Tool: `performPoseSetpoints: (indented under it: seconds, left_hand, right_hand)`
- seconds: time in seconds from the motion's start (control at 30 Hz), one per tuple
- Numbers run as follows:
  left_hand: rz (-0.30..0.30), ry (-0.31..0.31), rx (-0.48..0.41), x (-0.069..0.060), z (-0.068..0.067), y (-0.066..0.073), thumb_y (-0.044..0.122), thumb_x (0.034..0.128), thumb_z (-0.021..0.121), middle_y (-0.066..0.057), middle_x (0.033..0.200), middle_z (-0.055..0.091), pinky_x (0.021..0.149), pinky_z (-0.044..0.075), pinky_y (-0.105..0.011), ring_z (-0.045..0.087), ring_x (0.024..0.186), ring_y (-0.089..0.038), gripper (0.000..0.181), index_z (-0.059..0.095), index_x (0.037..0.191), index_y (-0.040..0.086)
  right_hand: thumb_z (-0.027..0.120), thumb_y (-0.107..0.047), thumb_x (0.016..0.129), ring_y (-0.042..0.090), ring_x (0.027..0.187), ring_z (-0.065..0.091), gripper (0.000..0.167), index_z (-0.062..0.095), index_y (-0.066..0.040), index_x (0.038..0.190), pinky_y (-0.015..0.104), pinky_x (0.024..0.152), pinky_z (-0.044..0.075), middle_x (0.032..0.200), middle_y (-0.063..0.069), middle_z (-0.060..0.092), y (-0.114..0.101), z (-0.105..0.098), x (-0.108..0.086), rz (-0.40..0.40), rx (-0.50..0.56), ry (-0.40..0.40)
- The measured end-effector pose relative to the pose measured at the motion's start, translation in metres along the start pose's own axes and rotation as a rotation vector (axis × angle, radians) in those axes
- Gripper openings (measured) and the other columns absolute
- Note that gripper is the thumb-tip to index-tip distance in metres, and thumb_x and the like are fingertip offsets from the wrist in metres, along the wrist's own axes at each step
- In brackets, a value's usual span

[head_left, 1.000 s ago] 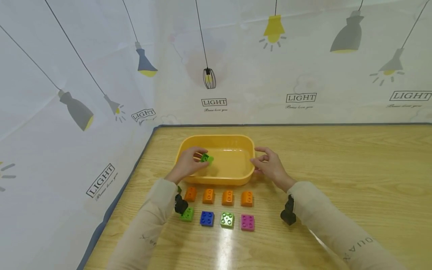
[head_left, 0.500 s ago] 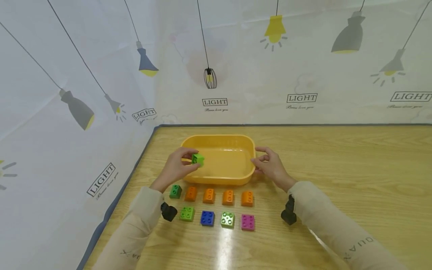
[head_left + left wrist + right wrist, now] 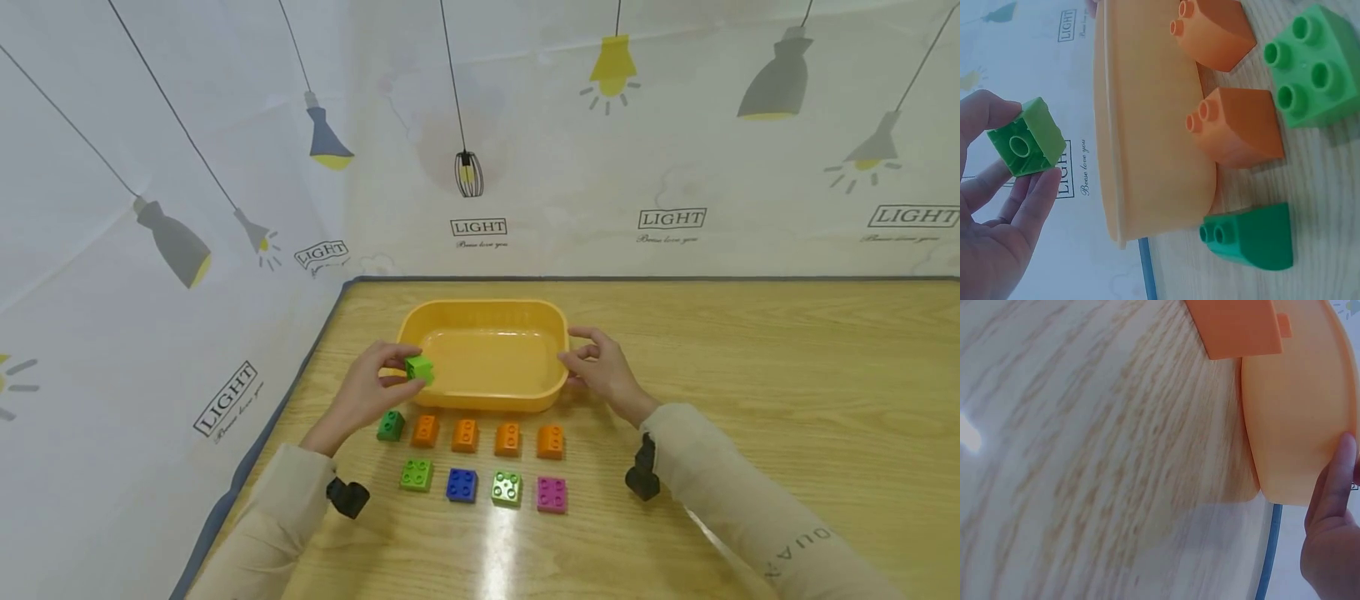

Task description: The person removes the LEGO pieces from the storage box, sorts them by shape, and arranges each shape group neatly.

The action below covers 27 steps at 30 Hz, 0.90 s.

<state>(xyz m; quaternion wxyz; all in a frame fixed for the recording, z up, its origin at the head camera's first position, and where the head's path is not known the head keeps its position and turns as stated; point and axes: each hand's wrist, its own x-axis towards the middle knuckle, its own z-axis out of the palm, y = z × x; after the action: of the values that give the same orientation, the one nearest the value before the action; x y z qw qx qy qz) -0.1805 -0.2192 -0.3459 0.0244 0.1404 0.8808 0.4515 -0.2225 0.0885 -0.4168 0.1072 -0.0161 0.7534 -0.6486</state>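
Note:
In the head view, my left hand (image 3: 367, 383) pinches a light green toy brick (image 3: 419, 369) between thumb and fingers, over the near left rim of a yellow plastic tub (image 3: 491, 397). The left wrist view shows this brick (image 3: 1029, 139) tilted, its hollow underside facing the camera. My right hand (image 3: 606, 371) holds the tub's right end, thumb at the rim; its fingertips are partly hidden in the right wrist view. In front of the tub stand a dark green curved brick (image 3: 390, 426) and a row of orange curved bricks, the rightmost orange brick (image 3: 551, 442) among them.
Nearer the person lies a second row: a light green brick (image 3: 416, 475), a blue brick (image 3: 461, 485), another green brick (image 3: 506, 488) and a magenta brick (image 3: 551, 494). A printed sheet (image 3: 570, 242) rises behind the wooden table (image 3: 787, 375) and on its left.
My left hand has moved left and toward the person with the light green brick, from above the tub's inside to its left rim. The dark green brick has come into view. My right hand stays put.

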Motion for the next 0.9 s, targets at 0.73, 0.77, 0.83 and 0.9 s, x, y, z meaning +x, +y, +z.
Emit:
performPoseSetpoints:
  seconds: [0.73, 0.77, 0.83, 0.9]
  left_hand:
    - [-0.064, -0.001, -0.057, -0.048, -0.007, -0.03, 0.006, 0.0817, 0.062, -0.014, 0.112, 0.045, 0.08, 0.048, -0.028, 0.049, 0.098, -0.028, 0.039, 0.048, 0.117, -0.002]
    - [-0.073, 0.002, -0.067, -0.05, -0.007, -0.032, 0.006, 0.0815, 0.062, -0.014, 0.112, 0.045, 0.08, 0.047, -0.028, 0.049, 0.099, -0.029, 0.039, 0.048, 0.117, -0.002]
    - [-0.09, 0.01, -0.081, -0.053, -0.007, -0.034, 0.005, 0.0812, 0.062, -0.015, 0.112, 0.046, 0.08, 0.047, -0.028, 0.049, 0.1, -0.029, 0.039, 0.048, 0.117, -0.003]
    - [-0.104, 0.015, -0.095, -0.056, -0.006, -0.037, 0.005, 0.0812, 0.062, -0.016, 0.113, 0.046, 0.081, 0.047, -0.028, 0.049, 0.101, -0.03, 0.039, 0.047, 0.116, -0.004]
  right_hand:
    - [0.055, -0.01, 0.088, 0.011, 0.067, 0.059, 0.049, 0.034, 0.001, 0.131, 0.038, 0.073, 0.05, 0.091, 0.018, 0.055, -0.001, 0.0, -0.002, -0.022, -0.003, 0.002]
    - [0.055, -0.009, 0.088, 0.011, 0.067, 0.059, 0.049, 0.034, 0.001, 0.131, 0.039, 0.073, 0.05, 0.091, 0.018, 0.055, -0.001, 0.0, -0.002, -0.022, -0.003, 0.002]
    - [0.055, -0.009, 0.088, 0.011, 0.067, 0.059, 0.049, 0.034, 0.001, 0.131, 0.039, 0.073, 0.05, 0.091, 0.017, 0.056, -0.001, 0.0, -0.002, -0.023, -0.003, 0.001]
    - [0.055, -0.01, 0.088, 0.011, 0.067, 0.059, 0.049, 0.034, 0.001, 0.131, 0.039, 0.073, 0.05, 0.092, 0.018, 0.056, -0.001, 0.0, -0.002, -0.025, -0.003, 0.0]
